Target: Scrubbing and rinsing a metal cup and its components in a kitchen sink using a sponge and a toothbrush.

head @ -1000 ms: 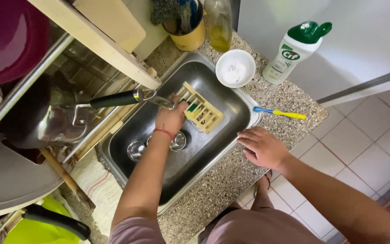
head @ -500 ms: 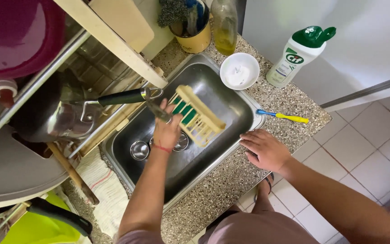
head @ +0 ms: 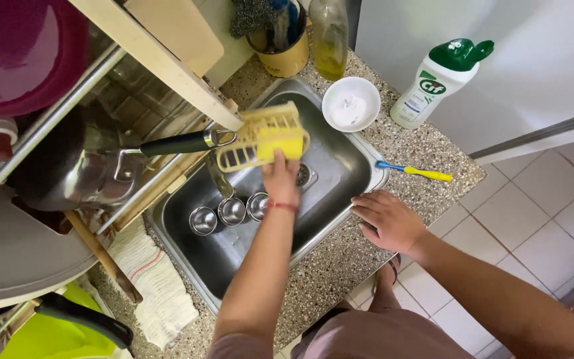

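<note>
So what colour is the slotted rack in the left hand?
Pale yellow rack, brighter yellow sponge inside; head view.

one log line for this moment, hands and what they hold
left hand: lifts yellow slotted rack over sink | right hand: flat on counter, empty

— That slotted pale-yellow plastic rack looks matt. The rectangular steel sink?

— Brushed metal, dull sheen; three small steel cups shine brighter. The speckled stone counter looks polished, the white ribbed cloth coarse.
</note>
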